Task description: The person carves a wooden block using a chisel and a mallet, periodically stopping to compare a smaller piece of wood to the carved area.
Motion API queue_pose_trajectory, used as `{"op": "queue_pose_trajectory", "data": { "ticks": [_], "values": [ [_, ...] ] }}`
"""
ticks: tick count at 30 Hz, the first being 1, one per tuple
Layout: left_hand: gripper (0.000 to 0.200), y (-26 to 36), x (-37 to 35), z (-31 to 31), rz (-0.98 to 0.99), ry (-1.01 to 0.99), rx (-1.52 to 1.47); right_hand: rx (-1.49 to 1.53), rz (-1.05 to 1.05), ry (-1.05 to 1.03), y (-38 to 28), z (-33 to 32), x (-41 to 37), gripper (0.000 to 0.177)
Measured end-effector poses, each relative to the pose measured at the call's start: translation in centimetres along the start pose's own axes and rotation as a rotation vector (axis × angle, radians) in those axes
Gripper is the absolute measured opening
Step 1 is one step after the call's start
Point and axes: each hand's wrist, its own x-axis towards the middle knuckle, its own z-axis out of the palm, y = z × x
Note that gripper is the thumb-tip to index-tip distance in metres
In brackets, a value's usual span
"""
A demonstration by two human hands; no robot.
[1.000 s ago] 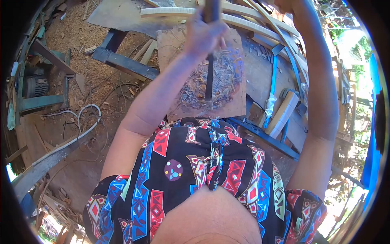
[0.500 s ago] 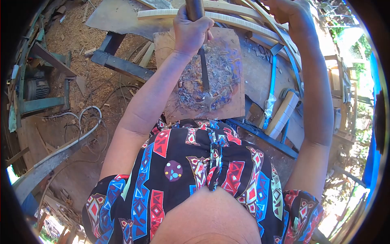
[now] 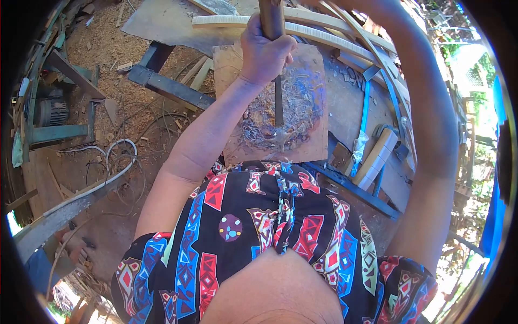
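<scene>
My left hand [image 3: 265, 56] is wrapped around the thick brown handle [image 3: 271, 20] of a chisel. Below my fist the long dark blade [image 3: 278, 105] points towards me, its end over the rough middle of a square wooden board [image 3: 225, 65]. That middle part looks dark and stringy, with bits of debris on it. At the top edge of the view, my right hand [image 3: 345, 3] reaches across near the upper end of the handle. It is mostly cut off, so its fingers and anything in them are hidden.
Curved pale wood strips [image 3: 324, 36] lie beyond the board. On the right are a blue bar [image 3: 365, 105] and a bundle of wood blocks [image 3: 376, 156]. A dark metal frame [image 3: 167, 86], a motor [image 3: 52, 114], cables and wood chips are on the left.
My right hand has swung left along the top edge towards the handle and mostly out of view. The chisel, still in my left hand, appears slightly further right, as the whole scene shifts.
</scene>
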Motion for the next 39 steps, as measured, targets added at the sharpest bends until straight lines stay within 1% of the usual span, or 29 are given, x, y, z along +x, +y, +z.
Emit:
{"op": "queue_pose_trajectory", "data": {
  "ticks": [2, 3, 5, 7, 8, 9, 11, 13, 15, 16, 17, 18, 20, 21, 22, 24, 25, 27, 28, 29, 30, 32, 35, 38, 39],
  "values": [
    [0.03, -0.1, -0.2, 0.3, 0.057, 0.0, -0.076, 0.172, -0.122, 0.248, 0.0, -0.6, 0.4, 0.041],
    [0.03, -0.2, -0.2, 0.3, 0.058, 0.004, -0.079, -0.202, -0.546, 0.28, 2.7, -1.0, 1.2, 0.042],
    [0.032, -0.1, -0.1, 0.1, 0.047, -0.044, 0.011, -0.235, -0.439, 0.108, 2.1, -0.7, 0.2, 0.047],
    [0.031, -0.4, 0.1, -0.1, 0.024, -0.033, 0.007, -0.153, -0.015, -0.021, 2.7, 2.6, -0.1, 0.053],
    [0.031, -0.5, 0.1, -0.1, -0.006, -0.022, 0.001, -0.135, 0.052, -0.03, 2.4, 2.1, -0.2, 0.057],
    [0.031, -0.6, 0.2, 0.1, -0.007, -0.03, -0.003, -0.041, -0.001, -0.03, 1.8, 0.9, -0.7, 0.055],
    [0.03, -0.5, -0.2, 0.2, 0.022, -0.012, -0.067, 0.157, 0.035, 0.081, 1.9, 0.3, 0.1, 0.045],
    [0.03, -0.2, -0.5, 0.3, 0.032, -0.005, -0.061, 0.137, 0.003, 0.312, 1.1, -0.3, 0.2, 0.043],
    [0.03, 0.3, -0.6, 0.6, 0.055, -0.014, -0.056, 0.296, -0.049, 0.347, 1.3, 0.5, -0.3, 0.046],
    [0.03, 0.4, -0.7, 0.8, 0.071, -0.018, -0.036, 0.378, -0.054, 0.279, 3.2, 1.7, -0.7, 0.046],
    [0.03, 0.5, -0.8, 0.9, 0.086, -0.021, -0.015, 0.121, -0.139, 0.115, 2.8, 2.6, -1.8, 0.046],
    [0.03, 0.2, -0.7, 0.5, 0.086, -0.02, -0.015, 0.133, 0.027, 0.009, 1.9, 2.9, -2.7, 0.049],
    [0.03, 0.0, -0.4, -0.6, -0.004, -0.015, -0.059, 0.085, -0.042, -0.029, 2.8, 1.8, -1.6, 0.049],
    [0.03, -0.4, -0.4, -0.4, -0.008, -0.019, -0.06, 0.085, -0.056, 0.061, 3.1, 1.2, -1.4, 0.046],
    [0.03, -0.2, -0.5, 0.1, 0.028, -0.013, -0.077, 0.087, -0.067, 0.145, 1.4, 0.0, -1.5, 0.042],
    [0.031, -0.1, -0.9, 0.8, 0.067, 0.0, -0.097, 0.315, -0.27, 0.267, 2.3, -1.2, -1.3, 0.031],
    [0.031, 0.1, -1.0, 1.0, 0.071, -0.012, -0.083, 0.006, -0.482, 0.467, 3.0, 0.9, -1.2, 0.032],
    [0.032, 0.1, -0.7, 0.8, 0.079, -0.03, -0.067, -0.123, -0.32, 0.314, 2.5, 2.1, -2.0, 0.034],
    [0.035, -0.1, -0.5, 0.3, 0.048, -0.02, -0.031, 0.067, 0.046, -0.042, 1.9, 2.1, -2.8, 0.035],
    [0.037, -0.3, -0.6, 0.0, 0.011, -0.01, 0.005, 0.097, 0.168, -0.113, 1.8, 1.4, -2.6, 0.04],
    [0.037, -0.6, -0.6, 0.1, 0.013, -0.012, 0.003, 0.095, 0.168, -0.11, 1.8, 0.7, -2.6, 0.04],
    [0.037, -0.3, -1.0, 0.6, 0.094, -0.052, -0.027, 0.093, -0.014, 0.231, 1.6, -0.1, -2.9, 0.04],
    [0.036, 0.3, -1.3, 1.6, 0.059, -0.089, -0.023, 0.358, -0.226, 0.415, 0.0, -0.8, -4.6, 0.043],
    [0.036, 0.0, -1.3, 1.6, 0.084, -0.106, -0.012, 0.127, -0.176, 0.284, 0.8, 0.9, -5.7, 0.05],
    [0.036, 0.1, -1.1, 1.4, 0.086, -0.108, -0.01, -0.095, -0.19, 0.188, 1.2, 1.6, -6.0, 0.051]
  ]
}}
